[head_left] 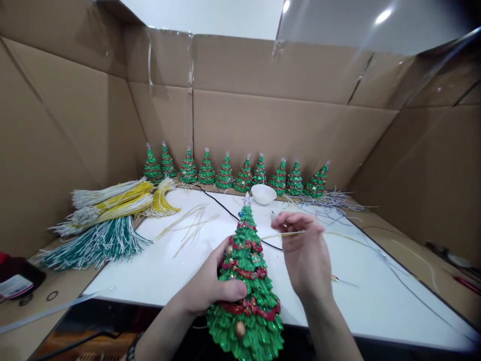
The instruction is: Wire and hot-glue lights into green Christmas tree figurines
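My left hand (pixel 210 288) grips a green glittery Christmas tree figurine (pixel 246 286) with red garlands, held tilted over the near edge of the white board (pixel 165 265). To the tree's right, my right hand (pixel 304 250) is closed in a pinch on a thin yellowish wire (pixel 276 234) that runs sideways toward the treetop. A small pale tip (pixel 247 199) crowns the tree.
Several small green trees (pixel 225 173) line the back cardboard wall, with a white bowl (pixel 263 193) before them. Bundles of yellow, white and green wires (pixel 108 215) lie at left, loose wires (pixel 190 223) on the board. A black cable (pixel 221 205) crosses it. Cardboard walls enclose the area.
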Tool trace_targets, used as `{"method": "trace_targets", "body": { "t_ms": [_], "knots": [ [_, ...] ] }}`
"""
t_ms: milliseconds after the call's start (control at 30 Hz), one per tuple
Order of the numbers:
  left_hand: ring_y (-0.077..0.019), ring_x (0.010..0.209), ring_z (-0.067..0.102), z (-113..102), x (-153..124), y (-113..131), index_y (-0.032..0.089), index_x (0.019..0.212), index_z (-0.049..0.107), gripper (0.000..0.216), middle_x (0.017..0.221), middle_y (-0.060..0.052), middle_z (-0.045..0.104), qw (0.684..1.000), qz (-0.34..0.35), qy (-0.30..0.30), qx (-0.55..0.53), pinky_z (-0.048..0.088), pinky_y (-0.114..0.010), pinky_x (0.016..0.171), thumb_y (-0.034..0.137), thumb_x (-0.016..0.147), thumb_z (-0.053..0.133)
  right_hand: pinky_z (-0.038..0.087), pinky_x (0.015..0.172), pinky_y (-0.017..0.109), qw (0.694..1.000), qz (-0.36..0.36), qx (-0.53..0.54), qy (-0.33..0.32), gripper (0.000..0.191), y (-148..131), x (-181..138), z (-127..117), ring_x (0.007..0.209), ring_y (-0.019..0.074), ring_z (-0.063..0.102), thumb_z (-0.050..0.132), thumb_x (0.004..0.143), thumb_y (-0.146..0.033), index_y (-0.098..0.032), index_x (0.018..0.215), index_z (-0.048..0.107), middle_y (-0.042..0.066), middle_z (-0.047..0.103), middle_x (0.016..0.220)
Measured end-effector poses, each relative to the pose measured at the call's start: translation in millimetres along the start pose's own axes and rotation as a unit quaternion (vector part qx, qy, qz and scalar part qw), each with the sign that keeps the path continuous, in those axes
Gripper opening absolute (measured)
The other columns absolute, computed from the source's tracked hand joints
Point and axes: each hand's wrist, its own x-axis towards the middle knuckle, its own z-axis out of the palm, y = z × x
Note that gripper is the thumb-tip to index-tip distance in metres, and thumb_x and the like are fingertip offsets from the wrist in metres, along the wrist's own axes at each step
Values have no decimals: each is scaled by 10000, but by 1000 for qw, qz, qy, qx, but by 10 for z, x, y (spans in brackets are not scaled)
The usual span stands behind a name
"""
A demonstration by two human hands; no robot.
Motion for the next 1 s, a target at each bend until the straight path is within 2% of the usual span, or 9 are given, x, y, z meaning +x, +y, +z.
{"method": "trace_targets", "body": {
  "t_ms": [100, 233, 333, 433, 533, 667, 767, 900, 1000],
  "knots": [
    [-302, 1035, 688, 28, -5, 18, 233, 1270, 575, 754, 1150, -96, 702, 999, 19, -14, 21, 515, -450, 954, 437, 608, 874, 478, 681, 300, 989, 40, -141, -32, 287, 100, -175, -41, 736, 171, 550, 598, 923, -517, -250, 829, 642, 6, 580, 770],
    [-319, 1058, 683, 28, -14, 19, 240, 1316, 539, 792, 1202, -109, 679, 998, 27, -25, 44, 508, -476, 970, 424, 619, 868, 504, 627, 298, 983, 82, -151, -57, 251, 166, -288, -53, 672, 168, 592, 630, 911, -460, -245, 784, 650, -4, 612, 703],
    [-334, 1089, 673, 30, -44, 39, 223, 1326, 505, 815, 1220, -124, 674, 997, 29, 9, 72, 521, -471, 962, 405, 620, 870, 531, 628, 321, 989, 50, -135, 20, 210, 110, -283, -83, 625, 167, 638, 632, 923, -421, -244, 811, 629, -8, 668, 708],
    [-333, 1104, 668, 55, -83, 65, 224, 1365, 449, 868, 1206, -123, 682, 988, 43, 78, 124, 538, -453, 951, 364, 622, 874, 514, 520, 303, 991, -6, -88, 104, 156, -42, -319, -107, 522, 144, 656, 609, 956, -364, -250, 867, 554, 11, 758, 892],
    [-330, 1061, 681, 74, -109, 83, 237, 1413, 398, 930, 1149, -113, 699, 973, 54, 139, 175, 558, -441, 912, 340, 621, 875, 545, 480, 295, 990, -50, -68, 110, 152, -215, -418, -70, 561, 175, 719, 585, 978, -304, -247, 852, 521, 34, 785, 968],
    [-326, 1038, 686, 20, -107, 101, 221, 1416, 397, 927, 1138, -118, 698, 976, 70, 118, 171, 566, -440, 899, 344, 627, 867, 640, 517, 320, 987, -145, -59, 45, 89, -315, -540, 41, 653, 222, 767, 592, 958, -174, -234, 904, 629, 41, 793, 917],
    [-331, 1075, 669, -64, -78, 99, 196, 1390, 421, 925, 1178, -137, 677, 981, 102, 78, 147, 550, -447, 936, 364, 606, 882, 673, 573, 298, 977, -202, -64, -20, 182, -308, -591, 67, 721, 207, 780, 579, 953, -116, -238, 1013, 700, 38, 788, 1012],
    [-340, 1073, 671, -135, -27, 68, 195, 1336, 472, 925, 1294, -175, 628, 990, 122, -8, 76, 549, -451, 929, 445, 555, 901, 689, 702, 317, 971, -194, -104, -97, 311, -344, -630, -44, 841, 204, 782, 525, 987, -133, -302, 1186, 694, 29, 767, 1123],
    [-327, 1040, 681, -146, -3, 46, 212, 1287, 525, 892, 1295, -147, 633, 991, 116, -30, 51, 559, -412, 885, 466, 522, 906, 678, 769, 381, 958, -179, -135, -180, 371, -424, -646, -146, 906, 254, 774, 555, 976, -181, -340, 1299, 645, 62, 748, 1187]
  ]
}}
